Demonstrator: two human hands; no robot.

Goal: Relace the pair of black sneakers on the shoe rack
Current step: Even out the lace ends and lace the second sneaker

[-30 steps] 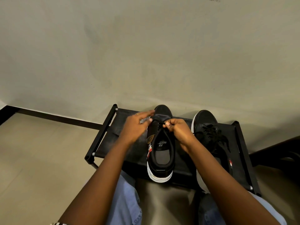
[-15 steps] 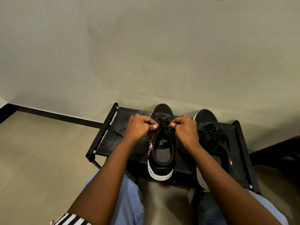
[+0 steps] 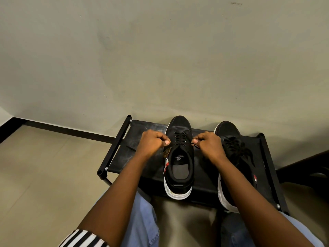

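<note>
Two black sneakers with white soles stand on a low black shoe rack point(image 3: 151, 127), toes toward the wall. The left sneaker point(image 3: 179, 168) sits in the middle, its black lace point(image 3: 180, 139) crossed through the eyelets. My left hand point(image 3: 153, 142) pinches one lace end at the shoe's left side. My right hand point(image 3: 207, 143) pinches the other end at its right side. The lace runs taut between them across the top eyelets. The right sneaker point(image 3: 231, 139) stands beside it, laced with loose ends, partly hidden by my right forearm.
A plain wall rises just behind the rack, with a dark skirting strip point(image 3: 71, 131) along the tiled floor point(image 3: 44, 175). My knees in blue jeans point(image 3: 142, 223) are right in front of the rack. A dark object point(image 3: 311, 170) lies at the right edge.
My hands moved apart from the middle of the left sneaker to its two sides, drawing the lace ends outward and taut.
</note>
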